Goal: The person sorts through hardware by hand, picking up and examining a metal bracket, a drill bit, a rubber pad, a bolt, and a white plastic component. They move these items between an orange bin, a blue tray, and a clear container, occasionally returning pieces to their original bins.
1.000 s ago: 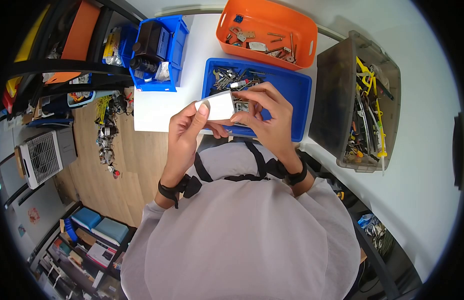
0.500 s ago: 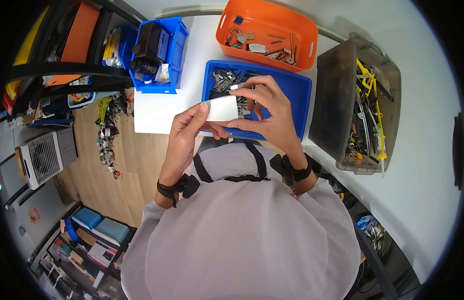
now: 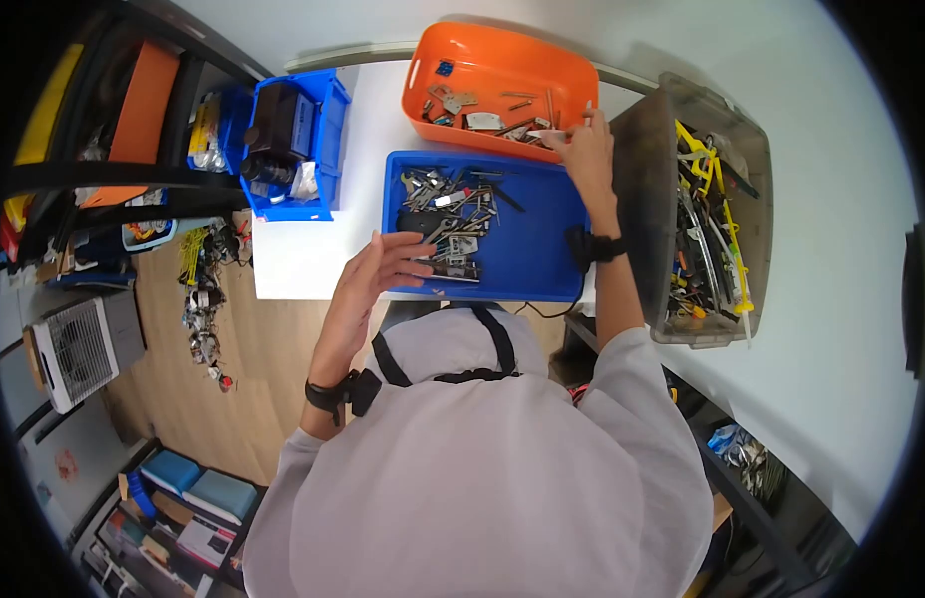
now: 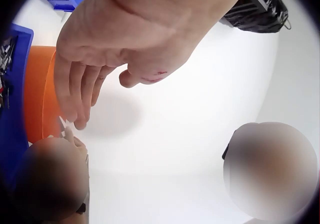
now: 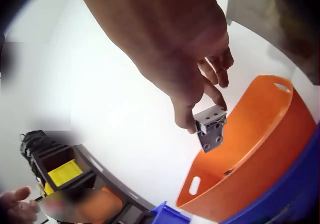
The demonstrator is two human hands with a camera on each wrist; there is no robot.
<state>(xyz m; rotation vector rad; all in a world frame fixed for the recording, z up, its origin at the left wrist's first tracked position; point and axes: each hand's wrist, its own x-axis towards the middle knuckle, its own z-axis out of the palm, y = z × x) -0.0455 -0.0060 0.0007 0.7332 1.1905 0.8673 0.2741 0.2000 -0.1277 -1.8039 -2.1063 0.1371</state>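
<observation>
My right hand (image 3: 588, 164) reaches over the right end of the orange bin (image 3: 522, 60). Between thumb and fingertips it pinches a metal hinge (image 5: 212, 129), a grey plate with several screw holes, which hangs above the bin's opening in the right wrist view. Loose screws and metal plates lie inside the bin. Over the left front edge of the blue tray (image 3: 542, 229) hovers my left hand (image 3: 368, 279), fingers extended and holding nothing. Wrenches, screws and other small hardware (image 3: 448, 214) are heaped in the tray's left half.
A translucent grey crate (image 3: 622, 199) of tools with yellow parts stands on the right. At the table's left, a blue storage bin (image 3: 330, 149) holds dark bottles. Behind it is a dark shelf rack (image 3: 104, 179). A cable (image 3: 547, 313) runs by the tray's front edge.
Half a second ago both hands held a flat, white-looking piece over the blue tray. My right hand has since moved away to the orange bin; my left hand has let go and spread its fingers.
</observation>
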